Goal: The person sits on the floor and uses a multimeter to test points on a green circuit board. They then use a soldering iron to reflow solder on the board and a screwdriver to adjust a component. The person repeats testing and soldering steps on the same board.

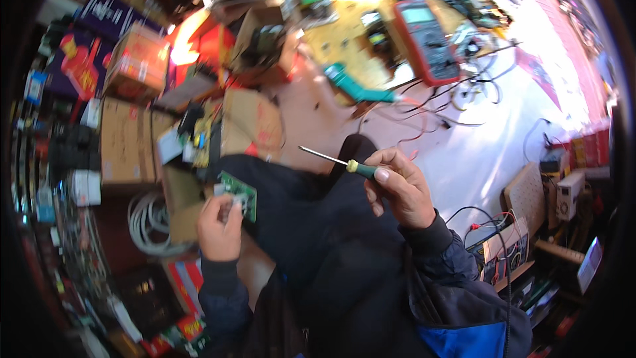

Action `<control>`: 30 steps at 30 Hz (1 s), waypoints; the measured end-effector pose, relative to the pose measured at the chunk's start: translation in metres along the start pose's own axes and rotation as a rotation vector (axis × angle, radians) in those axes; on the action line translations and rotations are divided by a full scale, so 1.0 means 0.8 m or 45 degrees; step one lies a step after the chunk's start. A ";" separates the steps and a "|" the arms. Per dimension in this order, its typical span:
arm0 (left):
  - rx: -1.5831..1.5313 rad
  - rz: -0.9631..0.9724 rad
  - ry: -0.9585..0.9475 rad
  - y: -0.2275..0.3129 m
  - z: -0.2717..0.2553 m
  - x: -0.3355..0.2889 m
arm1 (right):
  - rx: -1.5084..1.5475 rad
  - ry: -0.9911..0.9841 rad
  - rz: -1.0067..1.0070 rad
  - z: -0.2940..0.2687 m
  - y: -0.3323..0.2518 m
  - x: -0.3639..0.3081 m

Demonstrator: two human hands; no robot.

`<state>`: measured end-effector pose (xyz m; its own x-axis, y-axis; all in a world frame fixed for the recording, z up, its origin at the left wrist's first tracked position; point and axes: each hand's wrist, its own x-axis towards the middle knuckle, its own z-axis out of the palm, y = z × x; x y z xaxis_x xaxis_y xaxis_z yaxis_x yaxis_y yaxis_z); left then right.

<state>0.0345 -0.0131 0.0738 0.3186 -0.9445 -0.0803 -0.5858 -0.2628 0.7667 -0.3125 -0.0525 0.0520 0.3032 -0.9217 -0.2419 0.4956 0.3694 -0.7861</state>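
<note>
Your left hand (220,231) pinches a green circuit board (249,193) by its edge, thumb against fingers, over your dark trousers (318,225); your right hand (405,189) pinches a screwdriver (352,166), its tip toward, but apart from, the board. Beyond, a pale surface (474,152) carries wires (424,105), a red-rimmed multimeter (434,50) and a yellow mat (338,30). Left: stacked cartons (126,142) and coiled cable (137,229). Sunlight whitens the surface's far right.
</note>
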 end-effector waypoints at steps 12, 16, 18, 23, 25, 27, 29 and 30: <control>-0.403 -0.011 0.200 -0.012 0.048 0.015 | -0.456 -0.126 -0.014 0.095 0.049 0.003; -0.788 0.048 0.049 0.007 0.085 0.031 | -0.743 0.008 -0.208 0.097 0.052 0.003; -0.926 0.052 -0.003 0.010 0.097 0.037 | -0.798 0.088 -0.191 0.093 0.053 0.002; -1.228 -0.109 -0.086 0.011 0.111 0.039 | -0.950 0.110 -0.362 0.087 0.055 0.004; -1.302 -0.175 -0.078 0.011 0.114 0.038 | -0.972 0.119 -0.345 0.087 0.056 0.004; -1.326 -0.181 -0.062 0.011 0.117 0.038 | -0.895 0.135 -0.273 0.087 0.058 0.004; -1.314 -0.186 -0.033 0.011 0.120 0.037 | -0.845 0.152 -0.223 0.087 0.059 0.003; -1.289 -0.182 -0.012 0.011 0.122 0.036 | -0.830 0.158 -0.211 0.087 0.059 0.002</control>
<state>-0.0343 -0.0619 0.0162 0.3279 -0.9199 -0.2150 0.3634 -0.0873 0.9275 -0.2322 -0.0287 0.0540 0.1507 -0.9811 -0.1214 -0.0753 0.1111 -0.9910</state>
